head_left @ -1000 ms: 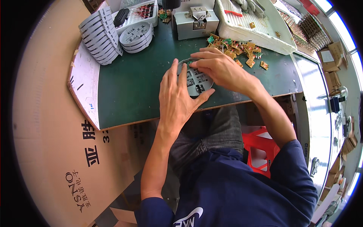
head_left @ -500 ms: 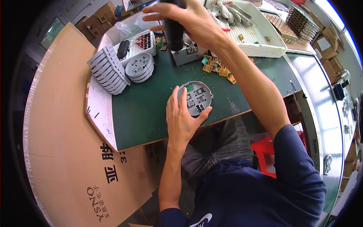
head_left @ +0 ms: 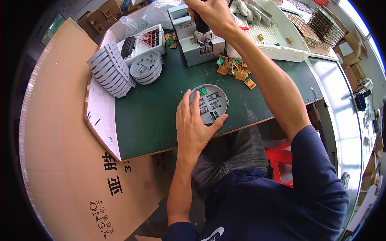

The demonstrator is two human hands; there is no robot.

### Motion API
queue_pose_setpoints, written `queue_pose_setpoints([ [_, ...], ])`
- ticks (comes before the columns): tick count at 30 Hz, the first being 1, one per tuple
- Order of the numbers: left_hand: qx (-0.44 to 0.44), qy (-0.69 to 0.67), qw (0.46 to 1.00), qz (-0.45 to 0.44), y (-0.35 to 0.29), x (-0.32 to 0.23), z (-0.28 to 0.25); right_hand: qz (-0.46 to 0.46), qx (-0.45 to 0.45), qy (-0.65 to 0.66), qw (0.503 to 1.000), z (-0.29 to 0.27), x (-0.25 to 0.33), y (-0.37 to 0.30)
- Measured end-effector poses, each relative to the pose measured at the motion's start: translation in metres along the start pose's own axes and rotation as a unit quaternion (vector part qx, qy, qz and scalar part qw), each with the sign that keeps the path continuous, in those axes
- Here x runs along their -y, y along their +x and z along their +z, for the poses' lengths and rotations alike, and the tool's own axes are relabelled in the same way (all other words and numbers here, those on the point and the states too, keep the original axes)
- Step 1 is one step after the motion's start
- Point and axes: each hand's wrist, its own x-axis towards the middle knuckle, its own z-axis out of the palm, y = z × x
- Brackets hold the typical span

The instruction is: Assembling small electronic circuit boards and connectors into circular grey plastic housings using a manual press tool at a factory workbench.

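- Shallow round housing [head_left: 211,101]: grey plastic, raised rim with small side tabs, dark rectangular cutouts across its floor; lying open side up on the green tabletop [head_left: 161,120], close to its near edge.
- Small green circuit board [head_left: 202,91]: inside the housing, against its far-left rim.
- Left hand [head_left: 192,120]: holding the housing, fingers at its left side, thumb near right.
- Right hand [head_left: 215,16]: gripping a black screwdriver [head_left: 202,25], pointing down over the grey box-shaped machine [head_left: 195,58] beyond.

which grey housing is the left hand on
The single housing, with a green board near its far rim; the others sit in a tall stack and a short stack farther left.
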Motion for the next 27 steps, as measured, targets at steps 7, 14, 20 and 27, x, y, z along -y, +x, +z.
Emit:
queue_pose_setpoints([
  [7, -0.016, 0.016, 1.000, 0.016, -0.001, 0.005, 0.002, 0.075, 0.085, 0.106, 0.988, -0.005, 0.030, -0.072],
  [14, -0.014, 0.025, 0.999, 0.021, 0.001, 0.004, 0.003, 0.099, 0.090, 0.165, 0.977, 0.012, 0.034, -0.099],
  [20, -0.015, 0.024, 1.000, 0.011, -0.001, 0.003, 0.002, 0.085, 0.115, 0.150, 0.978, 0.014, 0.025, -0.098],
  [27, -0.014, 0.013, 1.000, 0.012, 0.000, 0.004, 0.003, 0.101, 0.120, 0.151, 0.976, 0.017, 0.019, -0.099],
])
